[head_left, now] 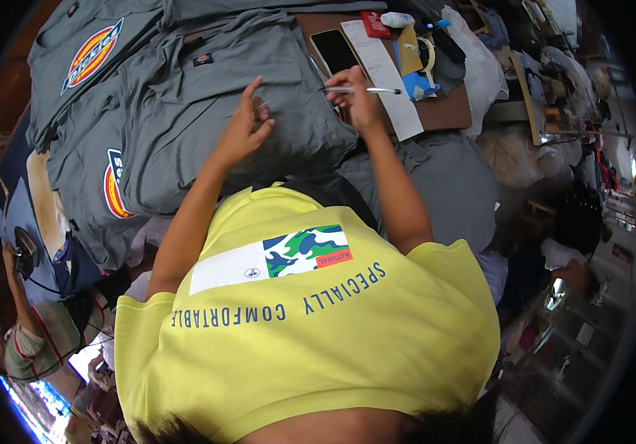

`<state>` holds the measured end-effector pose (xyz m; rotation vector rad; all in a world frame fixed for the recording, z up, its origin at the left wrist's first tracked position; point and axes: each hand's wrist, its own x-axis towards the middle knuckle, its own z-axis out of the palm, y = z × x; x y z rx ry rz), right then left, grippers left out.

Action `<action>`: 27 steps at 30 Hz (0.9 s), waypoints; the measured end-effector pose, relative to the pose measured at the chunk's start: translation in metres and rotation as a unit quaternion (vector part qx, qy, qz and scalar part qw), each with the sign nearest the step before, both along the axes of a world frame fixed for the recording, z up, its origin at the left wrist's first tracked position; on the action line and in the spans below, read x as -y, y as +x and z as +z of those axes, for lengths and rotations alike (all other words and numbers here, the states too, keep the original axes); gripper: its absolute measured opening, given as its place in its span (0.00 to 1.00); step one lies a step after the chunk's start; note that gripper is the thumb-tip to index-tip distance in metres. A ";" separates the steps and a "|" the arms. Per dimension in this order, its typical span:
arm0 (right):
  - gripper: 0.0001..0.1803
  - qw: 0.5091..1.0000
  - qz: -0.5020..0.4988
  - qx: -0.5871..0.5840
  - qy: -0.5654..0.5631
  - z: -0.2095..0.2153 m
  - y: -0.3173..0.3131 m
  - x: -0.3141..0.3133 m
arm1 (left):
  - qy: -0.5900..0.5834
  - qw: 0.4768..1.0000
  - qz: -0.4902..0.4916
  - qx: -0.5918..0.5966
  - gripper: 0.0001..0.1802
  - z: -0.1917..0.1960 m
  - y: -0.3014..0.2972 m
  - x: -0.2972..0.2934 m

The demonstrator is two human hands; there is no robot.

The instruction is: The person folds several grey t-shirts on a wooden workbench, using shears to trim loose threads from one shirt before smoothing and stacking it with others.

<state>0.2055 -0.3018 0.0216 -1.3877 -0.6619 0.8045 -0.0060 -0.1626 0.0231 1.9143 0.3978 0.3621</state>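
Left hand (247, 126), fingers spread, presses the folded grey cotton shirt (214, 111) flat on the surface; right hand (362, 96) pinches a slim silver pen (362, 90). Keeping the fabric taut would steady marking.

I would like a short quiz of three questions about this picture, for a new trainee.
1. True or false: the right hand holds a slim silver pen.
2. Which thing does the left hand rest on?
A. grey cotton shirt
B. black smartphone
C. long white paper strip
3. Fill in: the smartphone lies beside the paper strip on the ____ wooden table.

Key: 1 true; 2 A; 3 brown.
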 end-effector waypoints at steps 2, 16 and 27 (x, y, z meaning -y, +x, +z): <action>0.30 0.997 0.056 -0.020 0.048 0.014 -0.033 -0.011 | 0.023 0.998 -0.007 0.064 0.43 -0.003 0.008 0.001; 0.18 0.977 0.079 0.177 0.085 0.004 -0.098 -0.025 | 0.022 0.997 -0.046 0.063 0.47 0.005 0.006 0.016; 0.25 0.862 -0.218 0.364 -0.279 -0.021 0.068 -0.021 | 0.314 0.944 0.105 -0.001 0.36 -0.013 -0.028 -0.019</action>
